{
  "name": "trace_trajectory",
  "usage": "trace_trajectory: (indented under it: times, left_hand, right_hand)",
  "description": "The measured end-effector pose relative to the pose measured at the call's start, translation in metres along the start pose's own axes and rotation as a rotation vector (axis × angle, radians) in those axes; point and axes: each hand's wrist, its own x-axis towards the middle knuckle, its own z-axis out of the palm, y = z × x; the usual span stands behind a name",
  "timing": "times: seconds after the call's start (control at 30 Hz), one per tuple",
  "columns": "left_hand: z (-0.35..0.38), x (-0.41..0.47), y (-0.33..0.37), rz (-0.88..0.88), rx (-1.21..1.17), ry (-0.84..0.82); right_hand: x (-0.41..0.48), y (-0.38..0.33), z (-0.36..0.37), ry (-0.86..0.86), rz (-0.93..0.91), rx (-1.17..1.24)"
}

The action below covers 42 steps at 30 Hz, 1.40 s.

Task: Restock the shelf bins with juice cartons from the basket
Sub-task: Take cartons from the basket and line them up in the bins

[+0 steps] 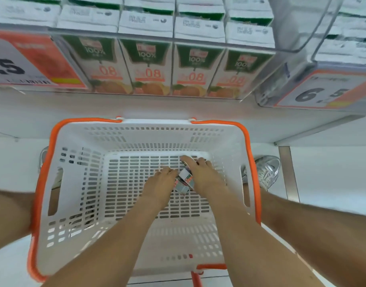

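A white basket [78,183] with orange rim and handles sits below me on the floor. Both my arms reach down into it. On the basket's floor lies a small juice carton [184,181], grey and white with red print. My right hand [200,172] lies over its far side with fingers curled round it. My left hand [161,181] touches its left side, fingers bent against it. Apart from this carton the basket's slotted floor is bare. Above, a shelf bin [198,41] holds a row of green, white and orange juice cartons [151,69].
Orange price tags read at the shelf edge, one on the left [22,61] and one on the right [321,90]. A clear plastic divider [298,27] stands at the upper right. My legs flank the basket, a white shoe [267,170] to its right.
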Motion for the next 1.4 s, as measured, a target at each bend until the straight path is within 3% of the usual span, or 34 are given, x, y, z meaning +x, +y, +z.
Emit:
trace_trajectory:
  times: [0.17,0.4,0.57,0.67,0.87,1.07,1.23,1.4]
  left_hand:
    - [0.011,-0.002,-0.014,0.004,0.0,0.116]
    - [-0.005,-0.023,-0.049,-0.1,-0.661,0.11]
    - [-0.056,-0.05,-0.058,-0.098,-0.903,0.074]
    - [-0.093,-0.07,-0.055,-0.038,-0.954,0.067]
    - [-0.172,-0.128,-0.028,0.067,-1.125,-0.001]
    - [-0.23,-0.183,-0.034,0.132,-1.0,0.134]
    - [-0.271,-0.215,-0.025,0.209,-0.892,0.293]
    - [-0.326,-0.238,-0.015,0.343,-0.831,0.421]
  right_hand:
    - [-0.002,-0.001,-0.009,0.065,0.059,0.08]
    - [-0.02,-0.007,-0.02,0.053,0.133,0.065]
    - [-0.037,-0.016,-0.053,0.133,0.188,0.473]
    - [-0.06,-0.031,-0.088,0.092,0.091,0.748]
    - [-0.12,-0.069,-0.144,0.14,-0.151,1.009]
    - [-0.17,-0.097,-0.181,0.05,-0.396,0.945]
    - [-0.188,-0.11,-0.207,0.186,-0.447,0.929]
    - [-0.211,-0.132,-0.251,0.469,-0.516,0.847]
